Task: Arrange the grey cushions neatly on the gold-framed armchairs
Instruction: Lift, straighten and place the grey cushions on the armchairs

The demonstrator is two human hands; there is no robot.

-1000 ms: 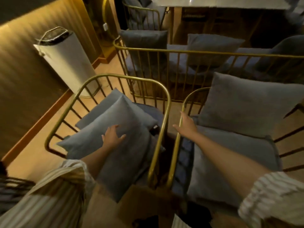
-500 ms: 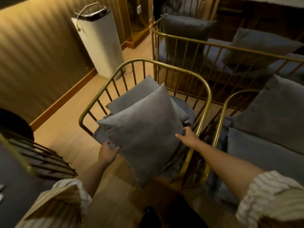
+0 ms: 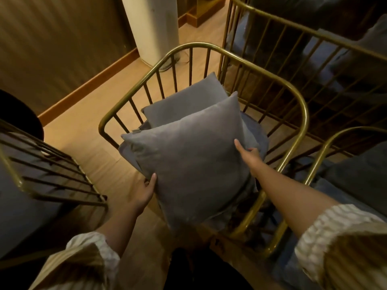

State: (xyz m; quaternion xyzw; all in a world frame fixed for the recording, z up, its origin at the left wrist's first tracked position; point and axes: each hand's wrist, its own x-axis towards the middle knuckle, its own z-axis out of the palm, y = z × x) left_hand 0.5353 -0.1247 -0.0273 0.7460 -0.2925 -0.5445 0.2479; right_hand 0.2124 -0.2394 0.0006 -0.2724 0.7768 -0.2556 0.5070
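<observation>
Right now both hands are on the front grey cushion (image 3: pixel 194 164), which sits tilted in the middle gold-framed armchair (image 3: pixel 301 105), one corner hanging out past the seat's front edge toward the person. L hand (image 3: pixel 146 191) grips the cushion's lower-left edge: thumb lies on the front face, other fingers go behind the fabric, so can't tell how they sit. R hand (image 3: pixel 251 155) holds the right edge, approx mid-height; index finger (image 3: pixel 238 145) is stretched flat up the front face, remaining fingers curl round the side, partly hidden.

A 2nd grey cushion (image 3: pixel 184 101) leans just behind the first, touching it, its top corner up near the chair's back bars. Both rest on the darker seat pad (image 3: pixel 257 130), which shows at the right and behind.

Striped sleeves (image 3: pixel 335 243) are pushed up on both forearms.

Another gold-framed chair (image 3: pixel 318 155) stands just beside the middle one on the right w/ a grey cushion on it, mostly cut off by the frame edge. A third gold frame (image 3: pixel 52 193) sits near on the left, dark & blurred. Behind, a longer gold-railed seat (image 3: pixel 303 30) holds more grey cushions, too dim to count. White cylindrical unit (image 3: pixel 150 28) stands on the wooden floor (image 3: pixel 88 126) by the ribbed wall.
</observation>
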